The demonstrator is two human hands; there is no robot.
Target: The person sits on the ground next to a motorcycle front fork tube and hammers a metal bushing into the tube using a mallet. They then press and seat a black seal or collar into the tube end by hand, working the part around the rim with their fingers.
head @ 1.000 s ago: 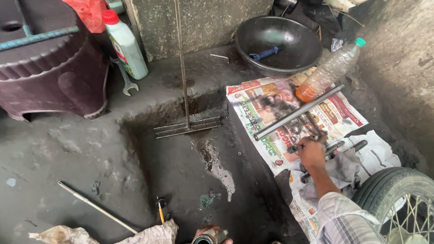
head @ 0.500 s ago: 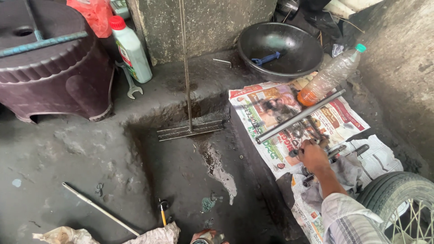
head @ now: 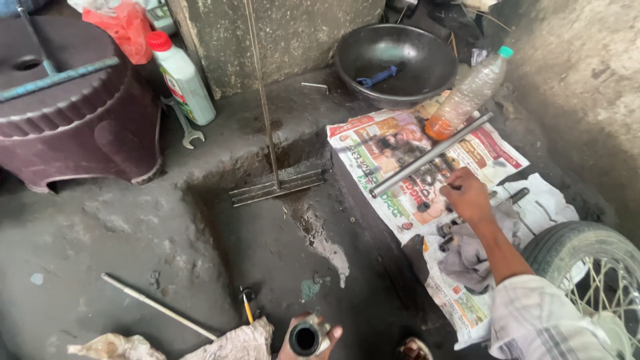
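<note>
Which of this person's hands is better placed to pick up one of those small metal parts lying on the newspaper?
The right hand, probably. It already rests over the newspaper beside the small metal parts. The left hand is low at the frame's bottom, gripping a dark tube, well away from them.

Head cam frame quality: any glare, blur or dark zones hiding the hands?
Head view: soft, even daylight, no hard shadows. Right hand on the spread newspaper is sharp and well lit. Left hand, holding a short dark metal tube, is cropped by the bottom edge. Mild sheen on the black metal bowl; top right corner falls dark.
</note>
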